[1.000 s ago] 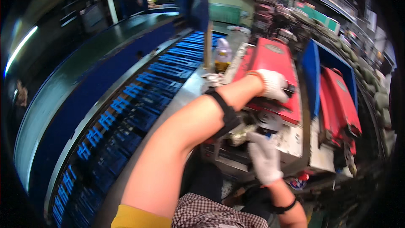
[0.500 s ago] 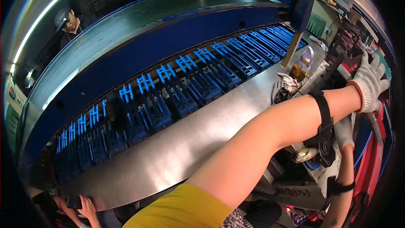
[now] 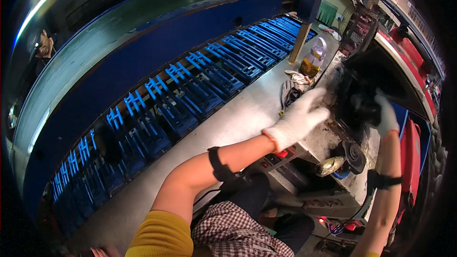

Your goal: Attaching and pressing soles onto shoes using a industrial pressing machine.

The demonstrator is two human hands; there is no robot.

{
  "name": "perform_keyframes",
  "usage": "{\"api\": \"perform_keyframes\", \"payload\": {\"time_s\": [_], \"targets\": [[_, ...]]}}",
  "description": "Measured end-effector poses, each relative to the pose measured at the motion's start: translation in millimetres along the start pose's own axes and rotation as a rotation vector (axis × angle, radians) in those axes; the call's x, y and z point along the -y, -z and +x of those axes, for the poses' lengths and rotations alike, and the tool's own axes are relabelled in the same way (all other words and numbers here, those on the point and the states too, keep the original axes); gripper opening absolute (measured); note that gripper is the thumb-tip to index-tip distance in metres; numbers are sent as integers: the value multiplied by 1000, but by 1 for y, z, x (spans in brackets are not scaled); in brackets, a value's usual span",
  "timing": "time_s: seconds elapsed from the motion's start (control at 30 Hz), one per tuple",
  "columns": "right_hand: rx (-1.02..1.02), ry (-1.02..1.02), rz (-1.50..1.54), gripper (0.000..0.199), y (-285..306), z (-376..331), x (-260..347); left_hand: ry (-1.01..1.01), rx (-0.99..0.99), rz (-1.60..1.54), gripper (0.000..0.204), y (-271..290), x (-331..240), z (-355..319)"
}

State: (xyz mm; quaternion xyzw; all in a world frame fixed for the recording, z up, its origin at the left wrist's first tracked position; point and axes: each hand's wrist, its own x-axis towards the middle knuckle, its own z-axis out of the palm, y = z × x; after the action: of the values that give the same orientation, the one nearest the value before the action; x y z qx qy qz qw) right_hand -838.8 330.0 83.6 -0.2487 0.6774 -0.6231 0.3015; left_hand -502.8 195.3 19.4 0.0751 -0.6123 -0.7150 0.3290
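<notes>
Dark part: a blurred black piece (image 3: 364, 107) among the shadows of the pale, worn machine body (image 3: 307, 150), ahead of the person and to their right; motion and darkness hide its outline, so its long axis cannot be told.
Nearer hand: the right hand (image 3: 387, 116), gloved in white, just beside the dark part on its right side; whether they touch is unclear.
Right fingers: turned in toward the dark part, blurred; whether they pinch it or merely lie against it cannot be told.
Farther hand: the left hand (image 3: 300, 119), also gloved, apart from the dark part, which lies to its right and slightly farther forward.
Left fingers: parted from the thumb, with nothing visible between them.
Tilted panel: a dark-faced panel (image 3: 395, 74) with a pale edge, beyond the right hand, its long edge slanting down to the right; red shows behind it.
Near end: a round black wheel (image 3: 353, 156) beside a gold-coloured piece (image 3: 329, 166), both between the forearms.
Right side: a red casing (image 3: 410, 157) at a blue bin (image 3: 402, 120).
Left side: a metal tabletop (image 3: 238, 114), bearing crumpled gloves (image 3: 297, 82) and a bottle (image 3: 312, 62); blue slats (image 3: 176, 74) beyond.
</notes>
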Motion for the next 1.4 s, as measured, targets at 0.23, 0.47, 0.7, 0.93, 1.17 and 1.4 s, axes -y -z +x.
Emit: {"api": "perform_keyframes", "payload": {"time_s": [0.23, 0.47, 0.7, 0.93, 1.17, 1.4], "targets": [[239, 346, 224, 64, -90, -154, 21, 478, 169, -841, 62, -10, 20, -33], [374, 580, -191, 92, -180, -204, -14, 42, -202, -1163, 67, 6, -22, -77], [-340, 699, -729, 54, -65, -205, -81, 340, -778, -617, 41, 193, 33, -7], [-503, 574, -820, 48, -32, -193, -113, 253, -994, 192, 33, 326, 83, 101], [-489, 611, -779, 52, -17, -190, -132, 570, -1291, 683, 100, 331, 136, 141], [-444, 557, -778, 49, -25, -180, -134, 497, -781, 612, 94, 322, 107, 7]]}}
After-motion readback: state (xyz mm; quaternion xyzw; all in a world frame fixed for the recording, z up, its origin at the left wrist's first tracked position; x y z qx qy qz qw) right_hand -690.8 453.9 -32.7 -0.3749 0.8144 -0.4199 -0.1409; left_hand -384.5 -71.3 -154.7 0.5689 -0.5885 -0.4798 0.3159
